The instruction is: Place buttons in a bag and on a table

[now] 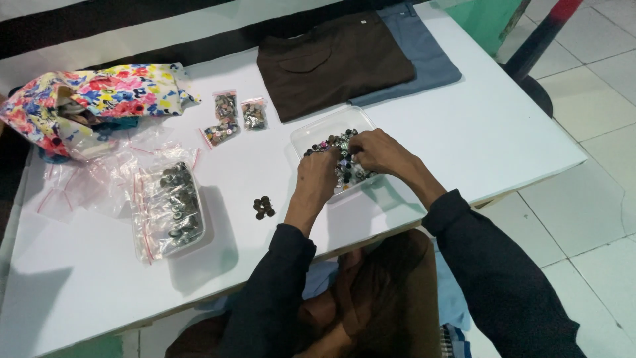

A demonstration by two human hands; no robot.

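Both hands were in the clear plastic tray (306, 136) of mixed buttons (346, 174) near the table's (490, 132) front edge: my left hand (318, 174) lay curled over them, my right hand (376, 151) pinched among them; I couldn't tell whether either actually held one.

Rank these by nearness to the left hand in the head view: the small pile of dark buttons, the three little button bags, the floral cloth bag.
From the left hand:
1. Small pile of dark buttons, just to its lower left.
2. Three little button bags, up and left.
3. Floral cloth bag, far left at the table's corner.
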